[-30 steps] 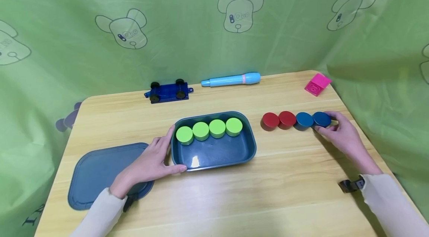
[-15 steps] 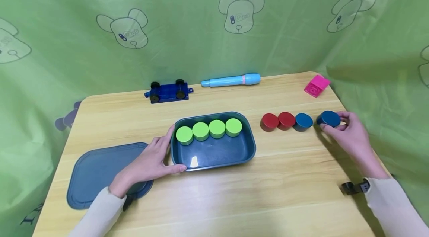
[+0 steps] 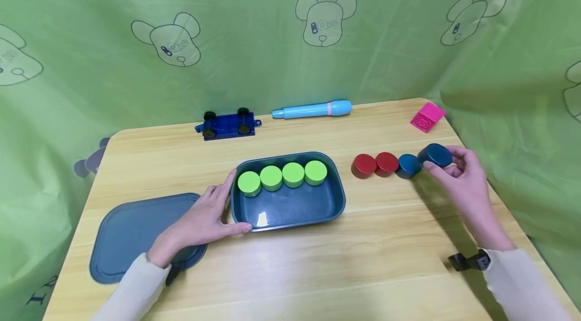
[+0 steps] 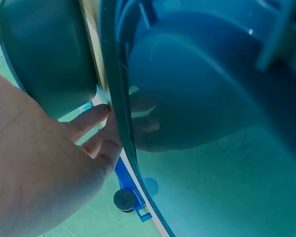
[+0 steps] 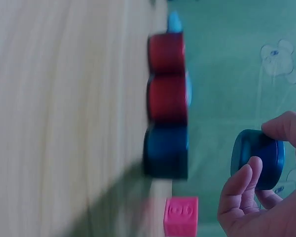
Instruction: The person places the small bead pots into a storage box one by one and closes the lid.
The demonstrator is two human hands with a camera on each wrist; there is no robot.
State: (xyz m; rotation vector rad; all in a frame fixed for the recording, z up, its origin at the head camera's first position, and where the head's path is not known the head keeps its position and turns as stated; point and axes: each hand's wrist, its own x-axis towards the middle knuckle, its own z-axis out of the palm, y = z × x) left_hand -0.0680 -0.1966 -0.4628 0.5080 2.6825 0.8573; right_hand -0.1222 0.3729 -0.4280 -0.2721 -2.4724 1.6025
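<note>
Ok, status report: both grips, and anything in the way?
Right grip holding blue disc above table. Left grip against box, four green discs inside. Possibly in the way, between these: two red discs, second blue disc.

Left of the table (image 3: 299,275), the curtain (image 3: 254,34) bears a dark capital "I" (image 3: 35,298), its neighbour unclear; behind the table, 3 whole printed bear heads (image 3: 323,16) carry small lettering, too faint to read surely.
</note>
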